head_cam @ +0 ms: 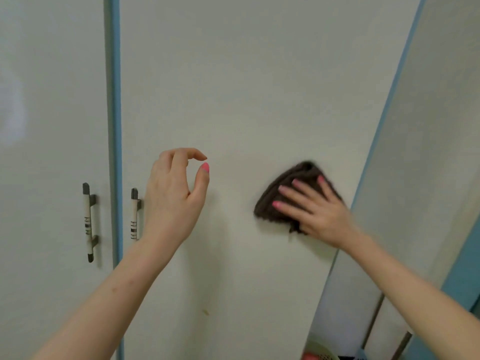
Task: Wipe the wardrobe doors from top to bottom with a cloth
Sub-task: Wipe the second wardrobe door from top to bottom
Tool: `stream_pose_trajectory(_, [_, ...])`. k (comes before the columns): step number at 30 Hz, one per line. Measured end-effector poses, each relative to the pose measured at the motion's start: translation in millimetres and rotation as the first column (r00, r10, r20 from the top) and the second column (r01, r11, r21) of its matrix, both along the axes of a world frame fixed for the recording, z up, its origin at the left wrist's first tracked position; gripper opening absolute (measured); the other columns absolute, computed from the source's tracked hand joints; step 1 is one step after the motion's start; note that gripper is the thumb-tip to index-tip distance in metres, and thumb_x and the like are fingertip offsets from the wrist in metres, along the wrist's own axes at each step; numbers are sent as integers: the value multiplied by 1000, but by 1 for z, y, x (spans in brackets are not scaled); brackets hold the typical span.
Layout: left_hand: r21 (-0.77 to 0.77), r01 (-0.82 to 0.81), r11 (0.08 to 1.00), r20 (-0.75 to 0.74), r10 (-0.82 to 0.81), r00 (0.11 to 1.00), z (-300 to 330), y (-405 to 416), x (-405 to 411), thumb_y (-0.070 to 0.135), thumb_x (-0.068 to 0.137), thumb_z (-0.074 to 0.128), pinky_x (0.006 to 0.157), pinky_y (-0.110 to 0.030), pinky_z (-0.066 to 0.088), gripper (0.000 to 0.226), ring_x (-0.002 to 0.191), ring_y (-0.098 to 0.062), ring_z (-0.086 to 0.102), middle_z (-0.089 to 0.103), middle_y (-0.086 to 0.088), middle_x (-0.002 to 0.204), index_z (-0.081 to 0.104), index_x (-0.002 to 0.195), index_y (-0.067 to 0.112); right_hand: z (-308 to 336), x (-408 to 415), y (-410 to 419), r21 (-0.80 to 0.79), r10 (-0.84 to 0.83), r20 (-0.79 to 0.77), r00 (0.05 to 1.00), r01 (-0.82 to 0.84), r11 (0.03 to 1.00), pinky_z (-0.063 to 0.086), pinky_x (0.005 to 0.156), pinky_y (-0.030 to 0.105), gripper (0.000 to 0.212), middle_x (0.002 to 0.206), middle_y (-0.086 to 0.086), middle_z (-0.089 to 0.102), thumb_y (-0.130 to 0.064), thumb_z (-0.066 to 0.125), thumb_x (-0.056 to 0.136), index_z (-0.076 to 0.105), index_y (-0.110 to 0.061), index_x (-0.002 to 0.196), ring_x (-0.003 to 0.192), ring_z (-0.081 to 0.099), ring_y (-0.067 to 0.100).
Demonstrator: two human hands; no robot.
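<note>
Two pale wardrobe doors fill the view: the middle door (pixel 246 87) and the left door (pixel 52 113), split by a blue strip (pixel 114 126). A dark brown cloth (pixel 283 193) lies folded against the middle door near its right edge. My right hand (pixel 317 211) presses flat on the cloth with fingers spread. My left hand (pixel 176 193) hovers in front of the same door beside its handle, fingers curled and apart, holding nothing.
Two vertical bar handles, left handle (pixel 89 222) and right handle (pixel 134 214), flank the blue strip. The middle door's right edge stands open in front of another pale panel (pixel 428 152). A basket (pixel 322 353) shows at the bottom.
</note>
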State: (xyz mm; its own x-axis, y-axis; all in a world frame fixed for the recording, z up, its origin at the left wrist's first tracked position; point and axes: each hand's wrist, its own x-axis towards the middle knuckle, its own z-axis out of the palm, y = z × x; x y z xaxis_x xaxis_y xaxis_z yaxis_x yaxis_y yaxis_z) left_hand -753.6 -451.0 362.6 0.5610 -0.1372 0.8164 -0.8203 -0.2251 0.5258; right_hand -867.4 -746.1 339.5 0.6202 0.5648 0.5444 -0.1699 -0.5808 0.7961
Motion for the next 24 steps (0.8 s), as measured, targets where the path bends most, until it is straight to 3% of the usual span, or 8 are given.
stream_pose_trajectory(3, [-13, -10, 1000, -2, 10, 1000, 1, -2, -4, 35, 90, 40, 86, -24, 32, 28, 107, -12, 49, 44, 14, 109, 55, 111, 23, 59, -3, -11, 172, 33, 158, 987, -61, 983, 11, 113, 55, 53, 149, 7, 34, -33, 34, 95, 27, -28, 147, 144, 17, 26])
stream_pose_trajectory(5, [1, -9, 1000, -9, 9, 1000, -2, -4, -6, 36, 90, 40, 86, -24, 32, 28, 108, -13, 49, 44, 14, 109, 54, 111, 24, 83, -3, -8, 284, 43, 269, 962, -121, 951, 9, 113, 57, 54, 149, 10, 35, -22, 40, 92, 34, -22, 145, 143, 20, 30])
stream_pose_trajectory(7, [8, -11, 1000, -16, 12, 1000, -7, -6, -8, 36, 90, 40, 87, -26, 34, 28, 108, -14, 49, 45, 13, 110, 54, 111, 25, 82, 4, 5, 418, 36, 417, 908, -227, 879, 6, 113, 57, 58, 149, 11, 36, -10, 46, 84, 42, -17, 141, 141, 23, 33])
stream_pose_trajectory(10, [12, -12, 1000, -23, 12, 1000, -12, -7, -9, 36, 89, 40, 87, -27, 35, 29, 106, -13, 50, 45, 12, 110, 55, 110, 23, 37, 22, 28, 540, -44, 561, 827, -325, 776, 4, 113, 56, 56, 149, 13, 35, -17, 44, 85, 40, -17, 141, 141, 19, 33])
stream_pose_trajectory(14, [36, -1, 999, -42, 3, 999, -24, -4, -11, 35, 90, 40, 90, -27, 34, 28, 104, -10, 48, 44, 13, 110, 55, 111, 23, -82, 15, 25, 384, 13, 242, 970, -109, 917, 7, 113, 57, 69, 159, 0, 10, -26, 48, 84, 23, -29, 148, 145, 10, 27])
stream_pose_trajectory(18, [74, -25, 997, -89, 31, 996, -46, 1, -12, 29, 95, 45, 88, -24, 31, 20, 106, -10, 47, 47, 8, 114, 55, 111, 23, -161, -14, 10, 76, -83, -107, 991, 92, 993, 4, 115, 54, 70, 156, 2, 19, -26, 52, 83, 26, -28, 148, 143, 17, 25])
stream_pose_trajectory(21, [116, -44, 992, -119, 58, 991, -60, 1, -11, 29, 94, 45, 86, -20, 27, 21, 107, -10, 47, 51, 4, 117, 55, 111, 23, -137, -18, 5, 2, -62, -160, 985, 63, 998, 8, 115, 54, 60, 151, 2, 31, -22, 48, 85, 35, -26, 143, 139, 27, 26])
stream_pose_trajectory(24, [121, -44, 992, -143, 61, 988, -63, -1, -12, 29, 94, 45, 84, -18, 25, 21, 104, -5, 44, 45, 10, 114, 55, 112, 24, -67, -16, 0, 130, 24, 7, 1000, -25, 991, 14, 111, 59, 57, 148, 7, 36, -19, 45, 84, 39, -23, 141, 139, 29, 29])
